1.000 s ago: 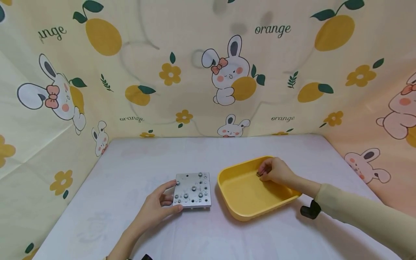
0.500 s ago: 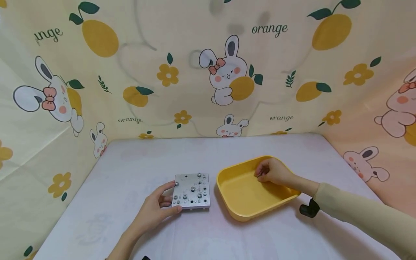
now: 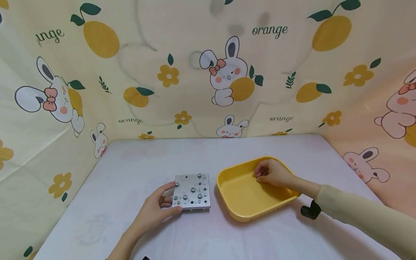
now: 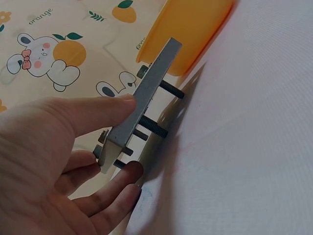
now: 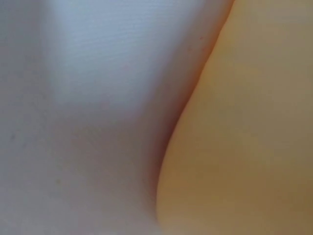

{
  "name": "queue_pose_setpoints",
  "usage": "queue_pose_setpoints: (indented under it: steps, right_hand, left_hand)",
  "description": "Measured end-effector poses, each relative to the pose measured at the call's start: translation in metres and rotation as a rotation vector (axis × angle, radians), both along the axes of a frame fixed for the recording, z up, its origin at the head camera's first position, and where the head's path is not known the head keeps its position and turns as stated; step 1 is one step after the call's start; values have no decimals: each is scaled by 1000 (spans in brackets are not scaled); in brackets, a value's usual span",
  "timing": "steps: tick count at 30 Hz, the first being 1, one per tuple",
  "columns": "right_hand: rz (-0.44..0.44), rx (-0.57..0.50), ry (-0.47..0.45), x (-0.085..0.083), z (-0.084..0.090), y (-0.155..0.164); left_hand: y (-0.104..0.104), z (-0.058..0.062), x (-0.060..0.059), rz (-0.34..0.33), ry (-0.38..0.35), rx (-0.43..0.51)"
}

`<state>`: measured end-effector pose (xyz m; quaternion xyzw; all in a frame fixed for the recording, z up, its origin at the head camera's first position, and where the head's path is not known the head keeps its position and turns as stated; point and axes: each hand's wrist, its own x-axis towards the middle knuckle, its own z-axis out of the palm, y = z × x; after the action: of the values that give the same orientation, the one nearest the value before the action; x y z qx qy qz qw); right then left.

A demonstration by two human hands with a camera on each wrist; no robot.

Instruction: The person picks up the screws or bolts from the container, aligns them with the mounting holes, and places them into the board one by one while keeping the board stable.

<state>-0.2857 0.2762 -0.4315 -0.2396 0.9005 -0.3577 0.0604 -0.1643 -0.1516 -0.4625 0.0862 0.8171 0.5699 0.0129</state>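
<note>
My left hand (image 3: 156, 207) grips a square silver metal plate (image 3: 186, 187) by its left side. Several socket-head screws stand in the plate's top, among small holes. In the left wrist view, the thumb lies along the plate's edge (image 4: 142, 98), and threaded screw shanks (image 4: 154, 126) stick out below, over the white cloth. Inside a yellow plastic tray (image 3: 240, 213), my right hand (image 3: 273, 172) has its thumb and fingers drawn together. The small metal piece seen earlier at those fingertips is now hidden by them. The right wrist view shows only the tray's outer wall (image 5: 244, 137), blurred.
White cloth (image 3: 156, 155) covers the table. Behind it and at both sides hang fabric walls (image 3: 195, 90) printed with rabbits and oranges. The tray stands just right of the plate, a narrow gap between them.
The right hand shifts slightly left inside the tray, and the small metal piece at its fingertips goes out of sight. The left hand and plate stay nearly still.
</note>
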Motion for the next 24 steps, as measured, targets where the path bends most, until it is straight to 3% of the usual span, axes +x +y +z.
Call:
queue_pose_setpoints:
  steps: [12,24]
  right_hand:
    - [-3,-90,-4,4,12,-1]
    - [-114,-324,-111,24,37,-28]
  left_hand:
    - [-2,1,0,-11,1,0]
    - [-3,0,0,-17,6,6]
